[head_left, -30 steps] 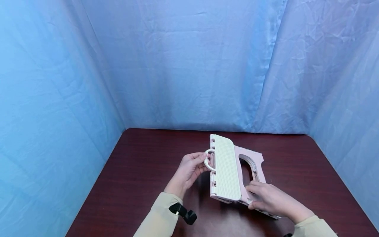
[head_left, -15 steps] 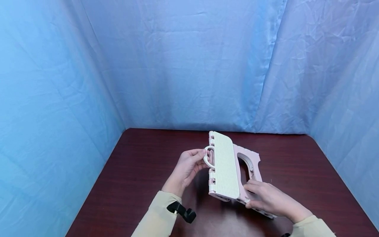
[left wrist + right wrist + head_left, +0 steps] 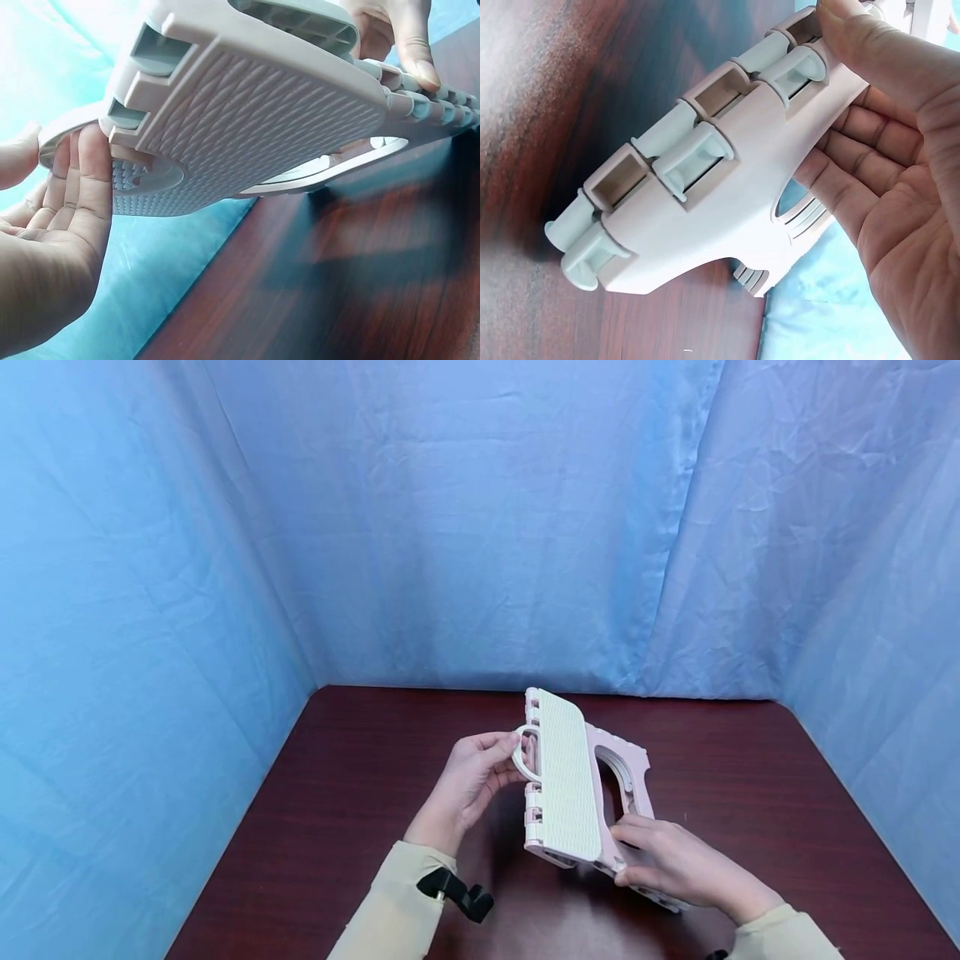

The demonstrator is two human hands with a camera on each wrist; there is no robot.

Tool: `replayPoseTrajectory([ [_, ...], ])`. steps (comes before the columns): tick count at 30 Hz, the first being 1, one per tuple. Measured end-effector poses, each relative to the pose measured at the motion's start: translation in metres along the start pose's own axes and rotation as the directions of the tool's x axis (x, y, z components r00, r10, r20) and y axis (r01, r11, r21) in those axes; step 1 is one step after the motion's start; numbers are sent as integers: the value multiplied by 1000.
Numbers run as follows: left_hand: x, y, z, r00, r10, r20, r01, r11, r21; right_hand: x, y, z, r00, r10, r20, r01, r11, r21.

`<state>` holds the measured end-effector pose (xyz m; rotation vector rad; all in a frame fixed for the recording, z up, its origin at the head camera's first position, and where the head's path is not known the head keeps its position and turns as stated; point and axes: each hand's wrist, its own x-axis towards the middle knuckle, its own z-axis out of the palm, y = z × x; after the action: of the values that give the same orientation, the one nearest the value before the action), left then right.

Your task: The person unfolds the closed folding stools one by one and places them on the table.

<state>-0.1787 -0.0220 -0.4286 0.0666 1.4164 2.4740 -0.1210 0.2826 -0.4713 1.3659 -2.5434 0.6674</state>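
A folding step stool (image 3: 566,777) in white and pale pink plastic is tilted above the table, its textured top panels folded back and its legs pointing right. My left hand (image 3: 471,781) grips the white loop handle (image 3: 521,760) at the stool's left edge, thumb on one side and fingers behind. Around the lower side of the pink leg frame (image 3: 630,764) curls my right hand (image 3: 671,858), its fingers through the arched opening. In the right wrist view the thumb presses the hinged edge (image 3: 675,142) of the legs.
The dark red wooden table (image 3: 360,860) lies under the stool. Pale blue curtains (image 3: 465,527) hang behind it and on both sides. A black strap mount (image 3: 456,893) sits on the left sleeve.
The stool and both hands have shifted slightly left and away from me. Both hands keep their hold on it.
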Motion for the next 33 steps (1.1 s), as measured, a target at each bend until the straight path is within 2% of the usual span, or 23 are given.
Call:
replayPoseTrajectory([
  [3,-2,0,5,1000,8,-16,-8,1000,-2,-2,2,-3,1000,-21,0,21,1000,17],
  [17,-5,12,7,1000,20,-19,-20,999,25,4,1,2,997,-66,-42,66,998,7],
  [33,-5,25,10,999,38,-23,-37,999,37,11,-2,8,996,-48,-70,54,995,85],
])
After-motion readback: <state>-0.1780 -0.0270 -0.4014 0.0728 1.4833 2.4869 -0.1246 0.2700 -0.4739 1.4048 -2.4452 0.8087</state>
